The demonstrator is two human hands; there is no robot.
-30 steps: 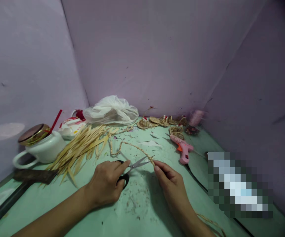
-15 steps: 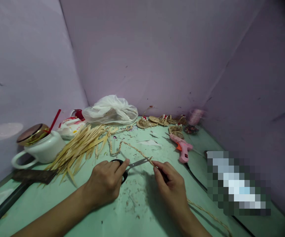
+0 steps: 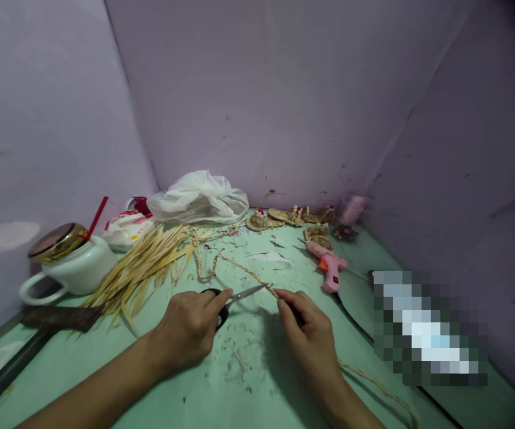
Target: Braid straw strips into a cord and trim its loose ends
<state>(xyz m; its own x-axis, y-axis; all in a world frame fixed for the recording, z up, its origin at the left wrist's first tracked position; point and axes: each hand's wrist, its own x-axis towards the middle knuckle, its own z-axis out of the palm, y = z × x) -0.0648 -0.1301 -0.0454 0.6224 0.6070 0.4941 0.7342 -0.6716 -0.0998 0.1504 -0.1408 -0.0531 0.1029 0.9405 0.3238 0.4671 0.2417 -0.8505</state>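
My left hand (image 3: 189, 329) grips the black handles of a pair of scissors (image 3: 239, 296), whose closed blades point right at a braided straw cord (image 3: 239, 269). My right hand (image 3: 307, 325) pinches that cord just right of the blade tips. From there the cord runs back across the green table (image 3: 248, 381) toward a pile of flat straw strips (image 3: 145, 265), and its other end trails past my right wrist to the lower right.
A white mug (image 3: 72, 268) with a brass lid stands at the left. A white plastic bag (image 3: 201, 196) and small woven straw pieces (image 3: 284, 219) lie at the back. A pink glue gun (image 3: 328, 265) with a black cable lies to the right. Lilac walls close in the table.
The scissor blades, slightly apart a second ago, are now together at the cord. My right hand has shifted a little to the left and more cord trails behind my wrist.
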